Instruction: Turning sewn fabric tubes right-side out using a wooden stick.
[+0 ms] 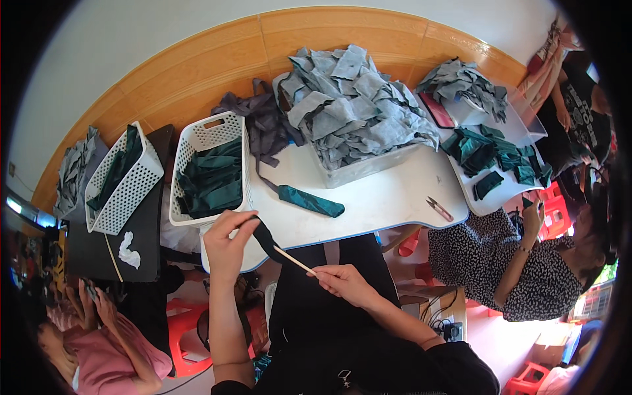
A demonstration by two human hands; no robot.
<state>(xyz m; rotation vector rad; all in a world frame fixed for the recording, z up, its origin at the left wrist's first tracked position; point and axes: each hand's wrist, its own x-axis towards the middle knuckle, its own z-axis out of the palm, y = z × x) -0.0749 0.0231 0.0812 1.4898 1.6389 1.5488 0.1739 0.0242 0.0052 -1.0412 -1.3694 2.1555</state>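
My left hand (227,238) pinches one end of a narrow, dark fabric strip (264,236) in front of the table's near edge. From the strip's other end runs a thin wooden stick (295,259), held at its near end between the fingers of my right hand (343,284). The stick's far tip is hidden at the fabric; I cannot tell whether it lies inside or against it. Beyond my hands, a rolled dark green fabric piece (311,201) lies on the white table (395,197). A white perforated basket (245,164) of green fabric stands just past my left hand.
A clear bin (368,166) heaped with grey-green fabric pieces stands at the back. Small snips (440,209) lie at the table's right. A second white basket (125,197) stands left on a black table (148,250). Co-workers sit on both sides; red stools (187,336) stand nearby.
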